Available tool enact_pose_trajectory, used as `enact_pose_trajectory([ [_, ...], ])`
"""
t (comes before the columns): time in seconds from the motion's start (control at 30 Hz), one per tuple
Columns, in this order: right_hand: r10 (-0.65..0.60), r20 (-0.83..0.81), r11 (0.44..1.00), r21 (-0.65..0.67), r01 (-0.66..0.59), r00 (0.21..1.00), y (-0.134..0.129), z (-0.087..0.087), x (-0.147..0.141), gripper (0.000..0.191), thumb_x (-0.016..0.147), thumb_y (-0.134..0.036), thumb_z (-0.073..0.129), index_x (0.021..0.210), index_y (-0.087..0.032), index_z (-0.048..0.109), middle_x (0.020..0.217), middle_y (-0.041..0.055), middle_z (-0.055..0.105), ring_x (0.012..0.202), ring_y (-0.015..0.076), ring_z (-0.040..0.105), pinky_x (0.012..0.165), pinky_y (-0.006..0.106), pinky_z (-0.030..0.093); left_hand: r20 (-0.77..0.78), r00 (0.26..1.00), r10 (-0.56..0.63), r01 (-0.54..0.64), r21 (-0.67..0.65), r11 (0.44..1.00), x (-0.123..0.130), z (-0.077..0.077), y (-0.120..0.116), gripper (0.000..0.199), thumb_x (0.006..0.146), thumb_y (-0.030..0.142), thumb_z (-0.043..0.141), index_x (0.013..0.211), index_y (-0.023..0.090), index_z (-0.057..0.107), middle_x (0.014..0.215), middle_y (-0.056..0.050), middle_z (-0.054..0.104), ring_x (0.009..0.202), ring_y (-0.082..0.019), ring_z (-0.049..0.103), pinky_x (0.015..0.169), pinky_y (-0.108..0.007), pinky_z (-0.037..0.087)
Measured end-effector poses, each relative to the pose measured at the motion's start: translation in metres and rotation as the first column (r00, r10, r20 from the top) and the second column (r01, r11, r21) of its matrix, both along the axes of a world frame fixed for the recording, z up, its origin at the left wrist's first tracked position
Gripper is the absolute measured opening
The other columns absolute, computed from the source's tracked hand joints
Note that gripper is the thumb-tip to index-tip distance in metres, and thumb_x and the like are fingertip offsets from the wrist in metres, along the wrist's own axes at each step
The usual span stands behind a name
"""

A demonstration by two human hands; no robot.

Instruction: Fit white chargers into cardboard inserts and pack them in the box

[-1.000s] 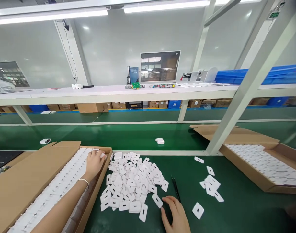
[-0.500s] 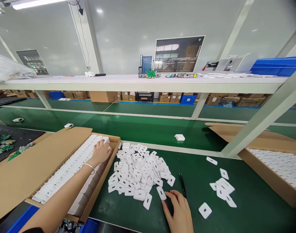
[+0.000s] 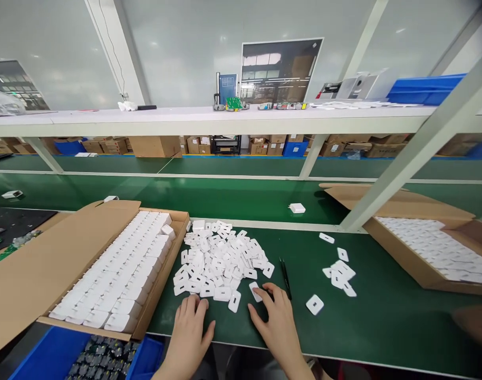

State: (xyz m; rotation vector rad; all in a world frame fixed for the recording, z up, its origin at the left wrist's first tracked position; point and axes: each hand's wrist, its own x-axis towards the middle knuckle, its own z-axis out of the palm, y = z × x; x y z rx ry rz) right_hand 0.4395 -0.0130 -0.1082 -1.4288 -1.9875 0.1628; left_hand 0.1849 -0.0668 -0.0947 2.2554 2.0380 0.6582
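My left hand rests at the front edge of the pile of white plastic cover plates, fingers stretched out and thumb apart, holding nothing. My right hand is beside one flat white cover plate. Its index fingertip touches the plate's edge, and the thumb is spread away below it. Each plate has a small rectangular slot. Black tweezers lie just beyond my right hand. A single squarish cover plate lies to its right.
At left stands an open cardboard box with rows of white adapter housings. Another box of white parts is at right. A blue bin sits below the table edge. A slanted white post rises at right; blurred skin shows at far right.
My left hand has come out of the left box and down to the front of the plate pile. The right hand stays by the same plate. The view has shifted.
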Motion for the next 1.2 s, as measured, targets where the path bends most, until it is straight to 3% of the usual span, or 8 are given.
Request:
enact_pose_trajectory([
  [0.13, 0.228, 0.006, 0.973, 0.025, -0.228, 0.974, -0.012, 0.014, -0.01, 0.026, 0.096, -0.022, 0.059, 0.12, -0.028, 0.066, 0.121, 0.009, 0.065, 0.115, 0.0286, 0.06, 0.096, 0.047, 0.053, -0.011, 0.997, -0.075, 0.076, 0.041, 0.996, 0.018, -0.008, 0.004, 0.041, 0.094, 0.02, 0.055, 0.133, 0.028, 0.064, 0.128, -0.011, 0.064, 0.118, -0.032, 0.059, 0.097, -0.049, 0.052],
  [0.23, 0.352, 0.041, 0.936, -0.017, -0.352, 0.935, -0.016, 0.017, -0.019, 0.034, 0.094, -0.016, 0.06, 0.125, -0.03, 0.064, 0.123, 0.0048, 0.069, 0.118, 0.0265, 0.06, 0.104, 0.048, 0.049, 0.008, 0.988, -0.156, 0.156, 0.028, 0.987, 0.033, -0.003, 0.013, 0.048, 0.092, 0.013, 0.055, 0.137, 0.029, 0.062, 0.135, -0.009, 0.064, 0.125, -0.031, 0.057, 0.105, -0.051, 0.049],
  [0.43, 0.031, -0.016, 0.999, 0.007, -0.031, 0.999, -0.006, -0.003, -0.022, 0.035, 0.097, -0.018, 0.054, 0.131, -0.025, 0.062, 0.133, 0.0103, 0.065, 0.127, 0.031, 0.056, 0.103, 0.053, 0.051, 0.197, 0.937, -0.289, 0.277, 0.089, 0.957, 0.046, 0.005, 0.025, 0.042, 0.097, 0.011, 0.048, 0.133, 0.027, 0.062, 0.132, -0.009, 0.063, 0.125, -0.026, 0.058, 0.106, -0.045, 0.051],
  [0.63, -0.076, -0.181, 0.996, 0.031, 0.082, 0.981, -0.005, -0.008, -0.018, 0.03, 0.099, -0.024, 0.052, 0.128, -0.025, 0.062, 0.14, 0.0122, 0.056, 0.134, 0.0316, 0.051, 0.11, 0.053, 0.047, 0.278, 0.959, -0.048, -0.043, 0.312, 0.949, -0.003, 0.0, 0.033, 0.027, 0.101, 0.022, 0.046, 0.122, 0.02, 0.064, 0.13, -0.016, 0.059, 0.126, -0.032, 0.054, 0.105, -0.056, 0.048],
  [0.7, -0.168, -0.261, 0.985, -0.003, 0.173, 0.951, -0.004, -0.007, -0.017, 0.027, 0.099, -0.026, 0.051, 0.124, -0.024, 0.062, 0.135, 0.0138, 0.056, 0.13, 0.0316, 0.053, 0.107, 0.052, 0.049, 0.307, 0.951, 0.027, -0.124, 0.302, 0.945, -0.024, -0.005, 0.04, 0.032, 0.102, 0.028, 0.046, 0.128, 0.017, 0.06, 0.133, -0.018, 0.058, 0.129, -0.034, 0.052, 0.109, -0.058, 0.046],
  [0.83, -0.237, -0.28, 0.971, -0.063, 0.229, 0.93, 0.002, -0.009, -0.017, 0.028, 0.097, -0.027, 0.052, 0.124, -0.023, 0.06, 0.13, 0.0146, 0.057, 0.125, 0.0327, 0.056, 0.103, 0.052, 0.051, 0.282, 0.956, 0.084, -0.128, 0.141, 0.982, -0.042, -0.011, 0.062, 0.052, 0.105, 0.041, 0.039, 0.151, 0.017, 0.046, 0.156, -0.019, 0.046, 0.147, -0.035, 0.04, 0.119, -0.06, 0.037],
  [1.0, -0.236, -0.203, 0.972, -0.043, 0.232, 0.95, 0.006, -0.015, -0.021, 0.037, 0.095, -0.028, 0.054, 0.132, -0.023, 0.056, 0.136, 0.0146, 0.056, 0.13, 0.0344, 0.053, 0.104, 0.051, 0.051, 0.119, 0.988, 0.095, -0.094, -0.018, 0.995, -0.021, -0.007, 0.085, 0.058, 0.106, 0.049, 0.033, 0.16, 0.03, 0.036, 0.171, -0.009, 0.029, 0.159, -0.038, 0.021, 0.122, -0.072, 0.019],
  [1.2, -0.223, -0.13, 0.973, 0.033, 0.229, 0.966, 0.028, -0.004, -0.024, 0.047, 0.096, -0.04, 0.058, 0.139, -0.023, 0.051, 0.144, 0.0153, 0.053, 0.136, 0.0355, 0.049, 0.111, 0.055, 0.045, -0.006, 0.999, 0.051, -0.051, 0.049, 0.998, 0.009, -0.015, 0.083, 0.056, 0.106, 0.049, 0.032, 0.16, 0.034, 0.037, 0.17, -0.008, 0.032, 0.158, -0.038, 0.025, 0.119, -0.073, 0.025],
])
